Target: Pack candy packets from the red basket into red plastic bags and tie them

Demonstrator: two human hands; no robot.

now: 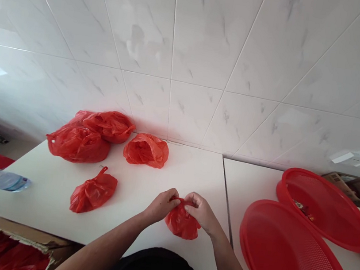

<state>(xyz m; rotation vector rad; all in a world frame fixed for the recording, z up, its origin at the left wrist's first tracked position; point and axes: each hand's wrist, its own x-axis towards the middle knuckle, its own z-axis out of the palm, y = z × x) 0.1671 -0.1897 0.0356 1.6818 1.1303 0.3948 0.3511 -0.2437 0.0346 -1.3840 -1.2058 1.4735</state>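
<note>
A small red plastic bag (182,225) rests on the white table right in front of me, its body bulging below my fingers. My left hand (164,204) pinches the top of the bag from the left, thumb against fingers. From the other side my right hand (201,211) grips the gathered plastic, its fingers curled close to the left ones. What is inside the bag is hidden. To the left lies another red bag (94,191) with its top twisted into a tail. Behind it, by the wall, sits a red bag with a loose, open mouth (147,150).
Larger red bags (78,143) are heaped at the back left. A clear water bottle (8,181) lies near the left edge. A cardboard box (18,234) of red plastic is at lower left. Red baskets (279,252) stand right, one far basket (333,212) holding small items.
</note>
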